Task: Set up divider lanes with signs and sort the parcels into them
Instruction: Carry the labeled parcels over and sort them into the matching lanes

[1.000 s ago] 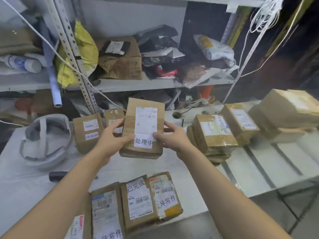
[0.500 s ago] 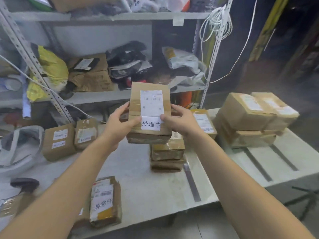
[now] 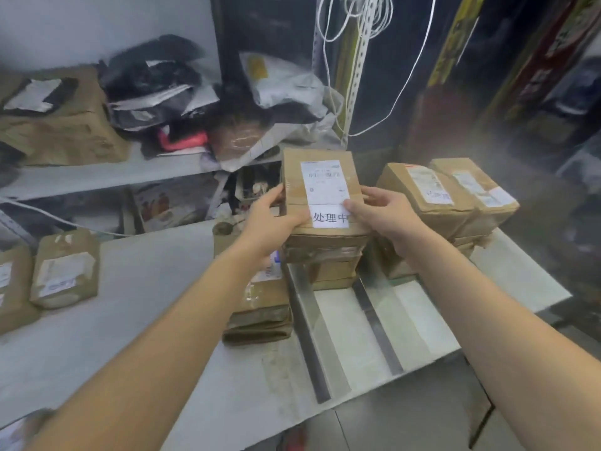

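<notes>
At the centre of the frame both hands grip a flat brown cardboard parcel (image 3: 320, 193) bearing a white shipping label and a white paper sign printed 处理中 (image 3: 329, 217); the left hand (image 3: 272, 219) clasps its left edge, the right hand (image 3: 383, 216) its right edge, thumb on the sign; it sits on or just above a stack of brown parcels (image 3: 325, 262) between two grey strip dividers (image 3: 312, 333) on the white table (image 3: 97, 336); further brown parcels (image 3: 448, 196) lie at right.
</notes>
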Motion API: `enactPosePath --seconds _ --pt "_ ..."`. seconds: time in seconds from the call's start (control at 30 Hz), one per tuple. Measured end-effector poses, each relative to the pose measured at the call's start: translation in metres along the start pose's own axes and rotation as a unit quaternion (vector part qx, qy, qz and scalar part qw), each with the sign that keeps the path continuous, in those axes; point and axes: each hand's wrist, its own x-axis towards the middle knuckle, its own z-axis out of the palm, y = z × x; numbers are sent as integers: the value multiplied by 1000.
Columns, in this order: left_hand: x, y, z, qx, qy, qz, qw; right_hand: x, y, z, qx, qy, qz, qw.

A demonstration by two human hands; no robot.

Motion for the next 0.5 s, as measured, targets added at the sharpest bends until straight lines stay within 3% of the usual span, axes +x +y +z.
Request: enactPosePath --seconds 0.5 --pt "81 -39 54 -8 -31 -63 998 90 29 -28 -40 -6 57 998"
